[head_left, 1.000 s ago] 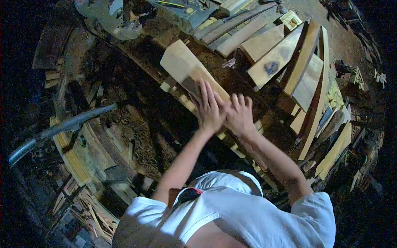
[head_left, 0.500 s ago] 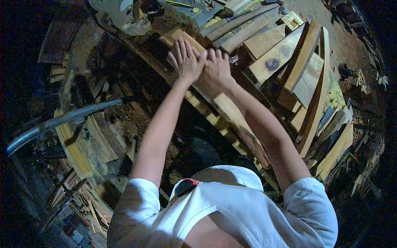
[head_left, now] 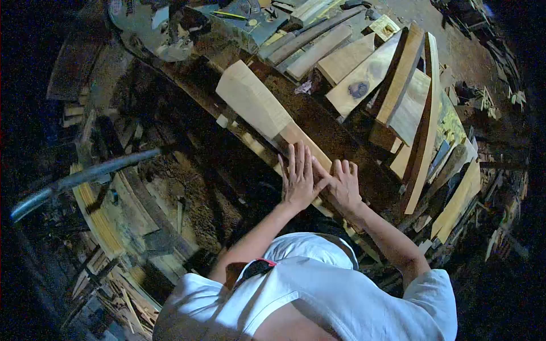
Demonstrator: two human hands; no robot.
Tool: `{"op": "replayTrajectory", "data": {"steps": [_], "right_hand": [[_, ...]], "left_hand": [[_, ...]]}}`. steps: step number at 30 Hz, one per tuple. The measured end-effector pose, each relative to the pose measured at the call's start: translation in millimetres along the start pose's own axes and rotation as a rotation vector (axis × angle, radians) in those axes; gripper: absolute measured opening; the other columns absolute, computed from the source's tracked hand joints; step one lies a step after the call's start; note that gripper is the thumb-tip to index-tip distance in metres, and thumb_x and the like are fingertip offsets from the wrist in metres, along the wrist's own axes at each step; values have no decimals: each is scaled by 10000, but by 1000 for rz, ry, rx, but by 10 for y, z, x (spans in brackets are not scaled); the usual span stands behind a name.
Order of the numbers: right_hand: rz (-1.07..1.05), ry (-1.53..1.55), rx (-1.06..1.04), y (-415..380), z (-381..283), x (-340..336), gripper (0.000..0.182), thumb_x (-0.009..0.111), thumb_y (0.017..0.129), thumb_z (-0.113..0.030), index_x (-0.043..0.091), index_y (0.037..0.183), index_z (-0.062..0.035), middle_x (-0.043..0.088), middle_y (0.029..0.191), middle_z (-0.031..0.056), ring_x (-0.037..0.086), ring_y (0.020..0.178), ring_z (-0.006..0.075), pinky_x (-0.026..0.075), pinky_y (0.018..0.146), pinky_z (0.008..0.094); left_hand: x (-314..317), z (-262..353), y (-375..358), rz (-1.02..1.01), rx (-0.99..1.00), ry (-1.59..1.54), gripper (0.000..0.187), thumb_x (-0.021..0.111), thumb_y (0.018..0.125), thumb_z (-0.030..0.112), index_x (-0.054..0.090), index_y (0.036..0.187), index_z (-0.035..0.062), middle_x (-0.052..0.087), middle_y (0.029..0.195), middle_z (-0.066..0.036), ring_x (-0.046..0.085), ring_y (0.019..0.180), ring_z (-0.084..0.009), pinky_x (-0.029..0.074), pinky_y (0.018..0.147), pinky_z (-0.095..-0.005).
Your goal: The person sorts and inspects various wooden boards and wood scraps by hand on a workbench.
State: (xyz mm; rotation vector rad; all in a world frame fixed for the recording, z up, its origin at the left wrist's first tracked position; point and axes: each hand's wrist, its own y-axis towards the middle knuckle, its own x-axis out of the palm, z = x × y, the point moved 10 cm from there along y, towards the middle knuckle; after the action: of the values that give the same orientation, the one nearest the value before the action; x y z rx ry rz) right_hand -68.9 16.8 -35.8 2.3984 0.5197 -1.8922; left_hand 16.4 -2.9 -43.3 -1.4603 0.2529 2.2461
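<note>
A pale, tapered wooden board (head_left: 250, 96) lies slantwise along the dark bench. A narrower reddish-brown wooden block (head_left: 306, 142) rests over its near end. My left hand (head_left: 300, 181) is open, with its fingers stretched flat on the block's near part. On the block's right edge, my right hand (head_left: 346, 187) has its fingers bent over and pressed down. The two thumbs meet between the hands. The near end of the block is hidden under my hands.
Several cut boards (head_left: 364, 88) lie side by side to the right of the bench. A metal bar (head_left: 85, 170) juts in from the left. Wood offcuts (head_left: 128, 295) are heaped at lower left. A yellow pencil-like stick (head_left: 230, 15) lies at the top.
Both hands and the block have moved down and right, toward my body, along the pale board. The board's far end, covered before, now shows.
</note>
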Motion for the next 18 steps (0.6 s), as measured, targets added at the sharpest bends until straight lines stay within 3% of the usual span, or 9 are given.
{"op": "replayTrajectory", "data": {"steps": [2,6,7,10,11,13,14,16,18], "right_hand": [[9,8,-10,266,-22,16,741,500,825,-144,264,1488,-378,508,1056,129,465,939,307,362,848,449],[134,49,-15,1258,-259,-251,809,616,752,-224,280,1477,-350,497,1187,172,471,1058,333,379,856,462],[245,-12,-51,1527,-254,-94,822,630,749,-237,274,1480,-352,496,1180,169,472,1063,332,382,854,460],[275,7,-128,2262,-371,-162,520,671,737,-305,536,1237,-257,477,1184,136,445,1080,317,379,853,454],[298,-11,-133,2474,-387,-141,481,669,746,-313,555,1211,-260,466,1193,122,436,1082,311,390,832,441],[109,-19,-80,2769,-400,-108,393,645,776,-318,595,1160,-257,468,1185,115,431,1095,308,397,835,433],[113,-19,-83,2847,-364,-17,393,645,776,-318,595,1160,-257,468,1185,115,431,1095,308,397,835,433],[330,-49,-138,2843,-329,79,415,645,731,-303,584,1119,-167,464,1090,122,445,1041,313,389,791,435],[382,-69,-151,2569,-331,31,412,635,738,-294,585,1131,-182,469,1099,125,449,1043,316,394,791,439]], "left_hand": [[-95,-215,163,45,-17,-22,948,431,887,603,100,1474,-64,68,1560,-226,20,1444,-407,3,1107,-632],[-519,-919,780,227,-21,37,915,384,907,608,101,1482,-45,81,1564,-210,35,1449,-384,-24,1110,-620],[-625,-1130,949,280,-23,8,912,365,911,616,102,1482,-45,83,1564,-209,37,1450,-381,-32,1108,-621],[-822,-1740,1415,330,-43,118,905,323,913,648,109,1489,-16,82,1568,-195,40,1451,-370,-17,1102,-637],[-890,-1896,1550,331,-60,137,907,316,911,658,111,1492,-7,81,1570,-188,41,1453,-362,-8,1101,-642],[-1013,-2015,1689,330,-91,107,907,332,907,661,112,1496,7,69,1575,-176,40,1456,-344,11,1103,-641],[-1020,-2053,1727,307,-119,97,908,341,907,656,111,1494,3,64,1576,-173,38,1458,-337,13,1105,-638],[-997,-2033,1701,290,-154,78,915,360,906,647,104,1492,-8,51,1577,-174,25,1459,-330,9,1110,-629],[-900,-1877,1555,297,-149,99,919,366,905,643,103,1491,-14,53,1576,-177,21,1460,-329,-3,1113,-622]]}}
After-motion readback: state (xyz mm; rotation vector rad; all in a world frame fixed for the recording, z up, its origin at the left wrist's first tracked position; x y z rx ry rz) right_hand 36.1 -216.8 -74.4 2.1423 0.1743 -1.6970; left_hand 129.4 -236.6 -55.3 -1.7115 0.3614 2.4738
